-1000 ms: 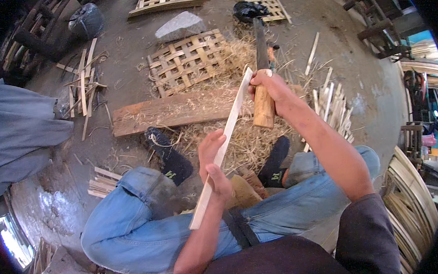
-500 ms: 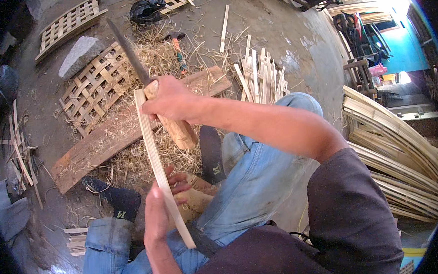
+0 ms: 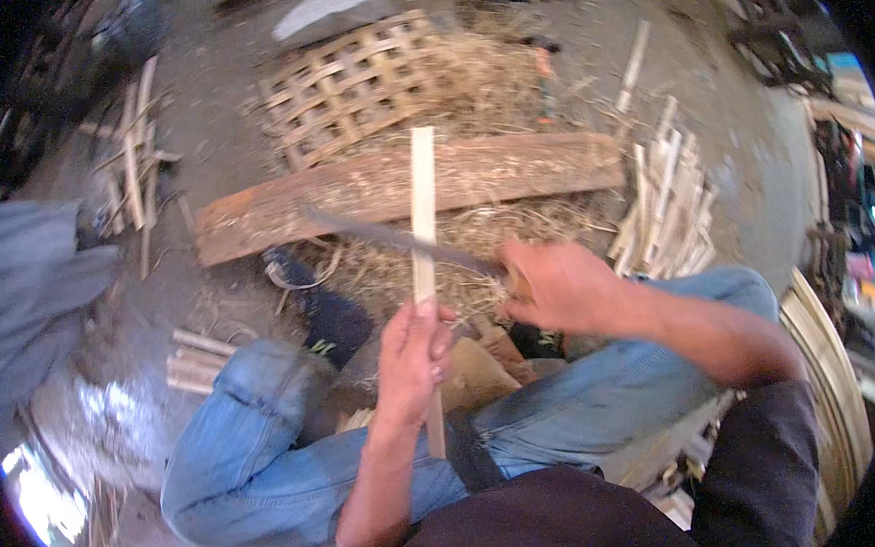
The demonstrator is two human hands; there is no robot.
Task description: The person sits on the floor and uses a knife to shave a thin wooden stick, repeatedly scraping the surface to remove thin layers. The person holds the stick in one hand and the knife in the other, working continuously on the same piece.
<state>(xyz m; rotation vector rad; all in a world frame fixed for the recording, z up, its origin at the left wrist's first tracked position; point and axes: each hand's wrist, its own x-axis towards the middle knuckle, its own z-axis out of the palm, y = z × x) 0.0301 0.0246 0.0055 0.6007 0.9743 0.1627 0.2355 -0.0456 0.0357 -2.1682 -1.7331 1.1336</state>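
My left hand (image 3: 414, 355) is closed around the lower part of a pale, flat bamboo strip (image 3: 423, 179). The strip stands lengthwise away from me, its lower end over my lap. To the right, my right hand (image 3: 563, 284) grips the handle of a long knife (image 3: 370, 229), somewhat blurred. Its dark blade points left and crosses the strip above my left hand; whether it touches, I cannot tell. Beyond both hands lies a thick wooden plank (image 3: 521, 168) strewn with shavings.
Behind the plank are a woven bamboo panel (image 3: 346, 84), a heap of shavings (image 3: 481, 75) and a grey stone (image 3: 331, 9). Cut strips (image 3: 663, 199) are piled at right, beside my knee. More strips (image 3: 135, 152) and grey cloth (image 3: 32, 273) lie at left. Long bamboo lengths (image 3: 830, 380) stand far right.
My left hand, earlier open beside the strip, now grips it. My right hand has let go of the strip's upper end and swung the knife so its blade points left. The view has turned.
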